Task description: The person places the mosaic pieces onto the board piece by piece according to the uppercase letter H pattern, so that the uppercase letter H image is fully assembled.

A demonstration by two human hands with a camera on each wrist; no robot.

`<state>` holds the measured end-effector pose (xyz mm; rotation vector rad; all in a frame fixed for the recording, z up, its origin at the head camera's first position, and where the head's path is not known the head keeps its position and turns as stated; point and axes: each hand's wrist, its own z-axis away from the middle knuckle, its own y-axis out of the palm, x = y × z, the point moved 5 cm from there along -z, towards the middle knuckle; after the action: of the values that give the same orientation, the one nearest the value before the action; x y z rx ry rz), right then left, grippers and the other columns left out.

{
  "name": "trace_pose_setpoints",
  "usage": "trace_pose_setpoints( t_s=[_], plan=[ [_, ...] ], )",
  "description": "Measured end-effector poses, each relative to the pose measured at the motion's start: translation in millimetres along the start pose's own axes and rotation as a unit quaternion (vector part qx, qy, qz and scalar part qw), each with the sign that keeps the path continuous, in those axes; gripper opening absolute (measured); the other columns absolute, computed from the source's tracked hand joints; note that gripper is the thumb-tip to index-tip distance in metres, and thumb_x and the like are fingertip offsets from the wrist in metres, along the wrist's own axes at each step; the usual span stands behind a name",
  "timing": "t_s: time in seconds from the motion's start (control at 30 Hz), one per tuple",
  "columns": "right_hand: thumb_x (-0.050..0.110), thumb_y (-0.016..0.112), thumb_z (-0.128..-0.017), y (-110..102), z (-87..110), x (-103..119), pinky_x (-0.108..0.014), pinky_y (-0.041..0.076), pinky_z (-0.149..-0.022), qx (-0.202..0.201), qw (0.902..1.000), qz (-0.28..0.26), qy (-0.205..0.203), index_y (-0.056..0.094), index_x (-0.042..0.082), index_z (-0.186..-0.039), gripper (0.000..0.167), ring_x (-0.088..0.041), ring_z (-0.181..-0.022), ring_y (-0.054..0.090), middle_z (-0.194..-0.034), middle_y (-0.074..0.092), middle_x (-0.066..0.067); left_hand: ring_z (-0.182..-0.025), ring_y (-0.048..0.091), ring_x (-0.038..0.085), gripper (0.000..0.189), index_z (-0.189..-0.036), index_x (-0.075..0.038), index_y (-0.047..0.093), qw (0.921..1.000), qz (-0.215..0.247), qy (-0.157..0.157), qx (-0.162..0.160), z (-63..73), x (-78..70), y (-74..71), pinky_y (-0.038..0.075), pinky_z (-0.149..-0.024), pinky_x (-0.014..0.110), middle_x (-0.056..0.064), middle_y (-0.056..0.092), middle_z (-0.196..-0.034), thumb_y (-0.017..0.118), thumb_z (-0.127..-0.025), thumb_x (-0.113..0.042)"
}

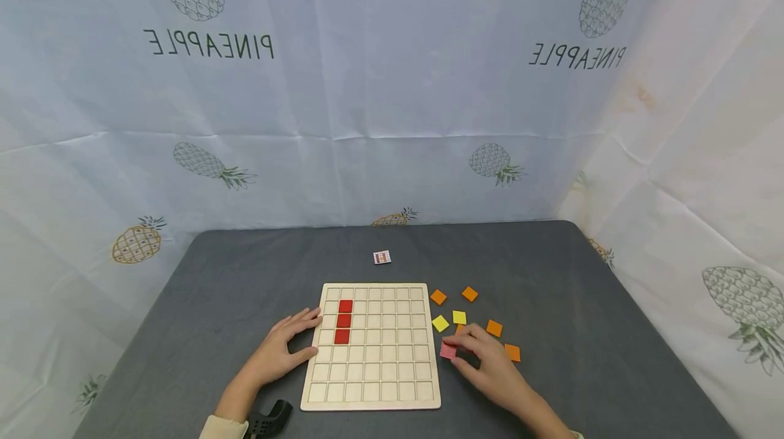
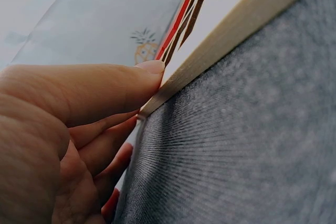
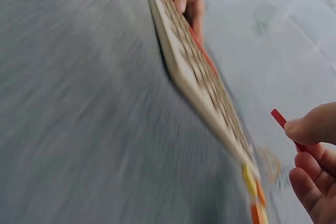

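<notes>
The grid board [image 1: 371, 354] looks like smooth wood; the worktop [image 1: 245, 275] beneath it, matt ribbed cloth; the curtain [image 1: 380, 92] behind it, creased fabric.

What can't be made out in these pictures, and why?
Head: print on the small card, too small.
Head: part of one orange tile, hidden by the right hand.
Left wrist: the number of red tiles, seen nearly edge-on.
Right wrist: some loose tiles, cut off by the bottom edge.

Soft, cool light washes a pale curtain [image 1: 331, 85], warming toward the upper right, in the head view; glare whitens the board [image 2: 226, 17] in the dimmer left wrist view; blur streaks the gray table [image 3: 84, 119] in the right wrist view.
</notes>
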<state>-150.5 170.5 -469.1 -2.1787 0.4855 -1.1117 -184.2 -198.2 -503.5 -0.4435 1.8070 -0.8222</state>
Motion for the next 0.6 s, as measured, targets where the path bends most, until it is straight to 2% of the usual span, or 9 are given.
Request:
trace_pose_setpoints(
  t_s=[0.17, 0.37, 0.6],
  plan=[
    [0.005, 0.075, -0.078, 19, -22.0, 17, -0.024, 0.053, -0.070, 0.009, 0.9984, -0.025, -0.050, 0.071, 0.011, -0.106, 0.029, -0.011, -0.082, 0.057, -0.101, 0.058, 0.008, -0.135, 0.039, 0.037, 0.052, -0.130, -0.012, 0.060, 1.0000, -0.002, -0.002, 0.000, -0.1, 0.1, 0.8, 0.022, -0.108, 0.056, 0.006, 0.049, -0.143, 0.071, -0.083, -0.032],
    [0.008, 0.069, -0.084, 44, -43.2, 31, -0.021, 0.051, -0.069, 0.039, 0.9972, -0.046, -0.045, 0.070, 0.009, -0.110, 0.026, -0.010, -0.082, 0.053, -0.102, 0.056, 0.007, -0.134, 0.040, 0.036, 0.053, -0.130, -0.012, 0.060, 1.0000, -0.003, -0.002, -0.004, 0.2, -0.1, 0.9, 0.022, -0.108, 0.054, 0.006, 0.049, -0.143, 0.072, -0.082, -0.032],
    [0.007, 0.067, -0.085, 73, -61.2, 48, -0.020, 0.050, -0.073, 0.067, 0.9932, -0.067, -0.067, 0.069, 0.007, -0.112, 0.026, -0.012, -0.083, 0.054, -0.101, 0.055, 0.002, -0.134, 0.040, 0.037, 0.051, -0.129, -0.012, 0.061, 1.0000, -0.001, 0.003, -0.006, 0.2, 0.7, 0.5, 0.021, -0.108, 0.054, 0.007, 0.050, -0.142, 0.072, -0.082, -0.031]
  ],
)
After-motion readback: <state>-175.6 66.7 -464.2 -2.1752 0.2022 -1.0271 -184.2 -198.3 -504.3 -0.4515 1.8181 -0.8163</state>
